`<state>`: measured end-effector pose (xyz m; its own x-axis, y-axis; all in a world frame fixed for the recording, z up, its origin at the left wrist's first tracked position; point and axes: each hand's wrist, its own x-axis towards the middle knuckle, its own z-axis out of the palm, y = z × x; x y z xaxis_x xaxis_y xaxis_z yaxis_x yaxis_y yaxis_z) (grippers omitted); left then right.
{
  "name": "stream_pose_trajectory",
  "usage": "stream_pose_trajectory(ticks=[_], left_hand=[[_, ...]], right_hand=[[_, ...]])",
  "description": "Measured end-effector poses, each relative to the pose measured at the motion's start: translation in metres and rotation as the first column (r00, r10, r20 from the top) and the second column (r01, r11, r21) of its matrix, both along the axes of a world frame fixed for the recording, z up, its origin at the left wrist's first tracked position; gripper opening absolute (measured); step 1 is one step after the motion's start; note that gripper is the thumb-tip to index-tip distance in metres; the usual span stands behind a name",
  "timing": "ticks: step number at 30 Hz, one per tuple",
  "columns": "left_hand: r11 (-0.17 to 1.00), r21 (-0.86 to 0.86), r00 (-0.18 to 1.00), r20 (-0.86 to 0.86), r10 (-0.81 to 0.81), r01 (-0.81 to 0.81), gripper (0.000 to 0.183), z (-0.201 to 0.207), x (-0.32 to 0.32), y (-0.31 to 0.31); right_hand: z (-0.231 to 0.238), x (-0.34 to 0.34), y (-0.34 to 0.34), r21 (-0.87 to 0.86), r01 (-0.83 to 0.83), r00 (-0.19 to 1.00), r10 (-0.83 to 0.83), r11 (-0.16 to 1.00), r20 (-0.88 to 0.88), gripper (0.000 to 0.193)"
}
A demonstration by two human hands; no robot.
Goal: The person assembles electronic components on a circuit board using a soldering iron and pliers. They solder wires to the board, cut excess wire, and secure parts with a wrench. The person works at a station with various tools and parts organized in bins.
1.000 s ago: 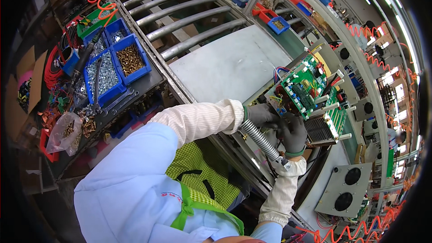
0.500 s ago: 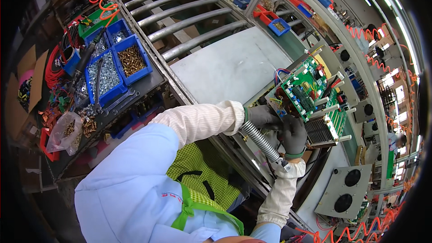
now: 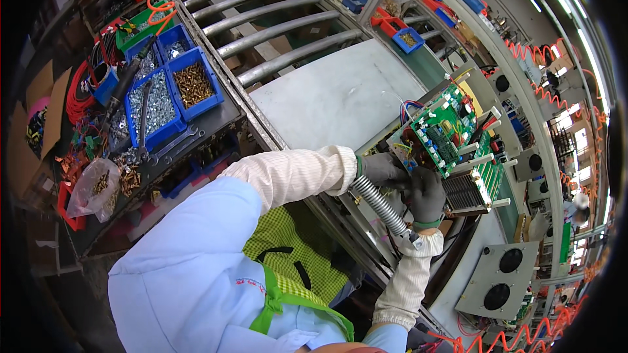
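Roller conveyor [image 3: 281, 65], circuit board [image 3: 448, 129] just beside right grip [image 3: 426, 197]

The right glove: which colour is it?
The right glove is dark grey with a green cuff edge, best shown in the head view.

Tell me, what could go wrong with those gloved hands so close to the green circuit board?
The left hand and right hand are right beside the green circuit board, so a slip might damage its parts. The metal spring ends near the right sleeve and could catch it. The red and blue wires by the board might snag.
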<state>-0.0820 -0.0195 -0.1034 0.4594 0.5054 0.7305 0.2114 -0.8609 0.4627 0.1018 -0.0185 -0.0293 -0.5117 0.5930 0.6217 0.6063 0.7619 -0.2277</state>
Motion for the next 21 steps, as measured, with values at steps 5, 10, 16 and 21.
stream_pose_trajectory(ticks=[5,10,16,21], left_hand=[[0.969,-0.238,0.985,0.168,-0.029,0.069,0.027,0.002,0.006,-0.007],[0.997,0.056,0.998,-0.012,0.055,-0.054,0.025,-0.004,0.001,0.003],[0.908,-0.365,0.958,0.263,-0.111,0.205,0.027,-0.005,0.006,-0.004],[0.998,0.05,0.999,0.046,0.025,-0.027,0.028,-0.007,0.005,0.005]], right_hand=[[0.005,0.002,-0.004,-0.104,0.142,0.988,-0.133,0.984,0.083,0.022],[0.003,0.003,-0.004,-0.051,-0.032,0.999,0.03,0.998,-0.029,0.02],[0.005,0.001,-0.002,-0.107,0.122,0.987,-0.11,0.987,0.114,0.021],[0.006,0.002,-0.003,-0.149,0.012,0.999,-0.018,0.989,-0.039,0.018]])
